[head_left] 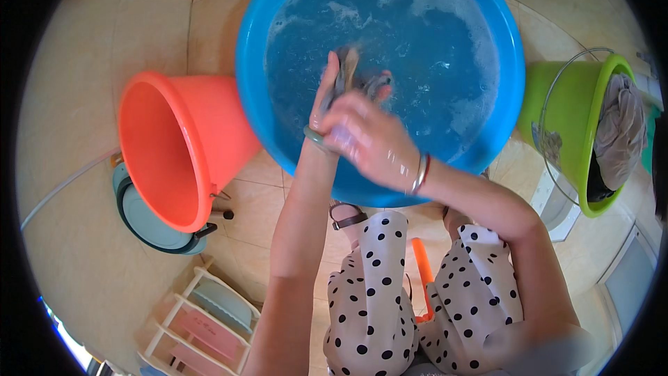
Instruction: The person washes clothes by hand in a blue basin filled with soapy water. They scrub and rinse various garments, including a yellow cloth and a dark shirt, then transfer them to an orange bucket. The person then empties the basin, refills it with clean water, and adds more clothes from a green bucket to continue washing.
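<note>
Over the soapy water in a big blue tub (250, 63) hangs a wet greyish cloth (346, 73), bunched up in my left hand (325, 94). A green bangle circles that wrist. My right hand (372, 143), wet and blurred by motion, crosses over the left palm just below the cloth, its fingers bent inward. A pale lilac patch shows between those fingers; what it is cannot be made out. Bangles sit on the right wrist as well. Part of the cloth is hidden behind the right hand.
Left of the tub an orange-red bucket (223, 108) lies tilted, with a teal basin (153, 216) beside it. A green bucket (560, 108) on the right holds grey cloth (619, 132). A white rack (163, 320) stands lower left. My knees are close to the tub's near rim.
</note>
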{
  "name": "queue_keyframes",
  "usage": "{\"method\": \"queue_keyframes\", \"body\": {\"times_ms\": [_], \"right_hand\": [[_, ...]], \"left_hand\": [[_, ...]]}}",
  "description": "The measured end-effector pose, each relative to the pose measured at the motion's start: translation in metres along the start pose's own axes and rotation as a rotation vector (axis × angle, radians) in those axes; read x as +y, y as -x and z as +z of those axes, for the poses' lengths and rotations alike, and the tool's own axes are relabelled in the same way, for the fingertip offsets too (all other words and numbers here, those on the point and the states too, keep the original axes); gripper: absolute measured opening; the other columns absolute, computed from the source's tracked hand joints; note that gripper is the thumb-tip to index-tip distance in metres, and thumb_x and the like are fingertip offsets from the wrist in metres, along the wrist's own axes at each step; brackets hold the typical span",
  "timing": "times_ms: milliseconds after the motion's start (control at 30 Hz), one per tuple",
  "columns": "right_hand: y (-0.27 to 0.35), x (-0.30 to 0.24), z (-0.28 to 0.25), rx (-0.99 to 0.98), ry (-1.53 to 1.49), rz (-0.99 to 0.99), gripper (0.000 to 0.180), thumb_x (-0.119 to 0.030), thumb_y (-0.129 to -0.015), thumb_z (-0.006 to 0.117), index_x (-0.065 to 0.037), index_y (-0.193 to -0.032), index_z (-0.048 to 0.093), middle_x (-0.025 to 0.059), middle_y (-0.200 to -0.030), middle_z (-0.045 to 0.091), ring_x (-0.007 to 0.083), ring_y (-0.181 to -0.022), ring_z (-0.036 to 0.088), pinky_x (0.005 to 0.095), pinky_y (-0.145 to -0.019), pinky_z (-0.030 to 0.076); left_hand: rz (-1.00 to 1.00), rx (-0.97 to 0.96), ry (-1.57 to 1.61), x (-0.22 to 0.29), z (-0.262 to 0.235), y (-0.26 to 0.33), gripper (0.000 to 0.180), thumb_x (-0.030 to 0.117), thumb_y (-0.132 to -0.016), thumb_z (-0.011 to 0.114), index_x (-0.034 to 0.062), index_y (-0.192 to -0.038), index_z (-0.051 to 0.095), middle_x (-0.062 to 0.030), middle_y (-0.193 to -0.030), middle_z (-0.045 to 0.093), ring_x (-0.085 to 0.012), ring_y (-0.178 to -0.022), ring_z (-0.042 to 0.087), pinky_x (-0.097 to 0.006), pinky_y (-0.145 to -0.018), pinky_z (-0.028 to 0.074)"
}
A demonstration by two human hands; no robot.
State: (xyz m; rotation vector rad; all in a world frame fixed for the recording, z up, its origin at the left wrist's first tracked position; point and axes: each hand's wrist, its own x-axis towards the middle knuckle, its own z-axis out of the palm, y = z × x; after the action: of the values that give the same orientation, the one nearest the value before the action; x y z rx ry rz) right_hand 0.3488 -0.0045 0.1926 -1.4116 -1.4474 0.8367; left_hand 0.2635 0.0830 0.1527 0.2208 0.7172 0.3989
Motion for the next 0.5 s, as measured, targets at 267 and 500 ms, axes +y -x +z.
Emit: {"method": "queue_keyframes", "body": {"times_ms": [267,500], "right_hand": [[-0.021,-0.034,0.010,0.069,0.347,-0.179,0.028,-0.024,-0.067,0.076,-0.011,-0.084,0.059,0.0033,-0.088,0.046,0.0161,-0.076,0.057,0.0264,-0.054,0.050],[-0.039,0.001,0.016,0.276,0.271,-0.239,0.014,-0.013,-0.071,0.071,-0.009,-0.076,0.059,0.0065,-0.086,0.056,0.0241,-0.070,0.060,0.0305,-0.056,0.052]], "left_hand": [[0.220,0.088,0.108,-0.001,0.033,0.020,0.041,0.054,-0.089,0.050,0.0173,-0.107,0.052,-0.0024,-0.097,0.056,-0.0120,-0.073,0.045,-0.028,-0.058,0.042],[0.599,0.236,-0.276,-0.022,-0.016,-0.007,0.028,0.039,-0.091,0.051,0.0125,-0.099,0.052,-0.0011,-0.085,0.047,-0.0126,-0.076,0.046,-0.026,-0.065,0.039]]}}
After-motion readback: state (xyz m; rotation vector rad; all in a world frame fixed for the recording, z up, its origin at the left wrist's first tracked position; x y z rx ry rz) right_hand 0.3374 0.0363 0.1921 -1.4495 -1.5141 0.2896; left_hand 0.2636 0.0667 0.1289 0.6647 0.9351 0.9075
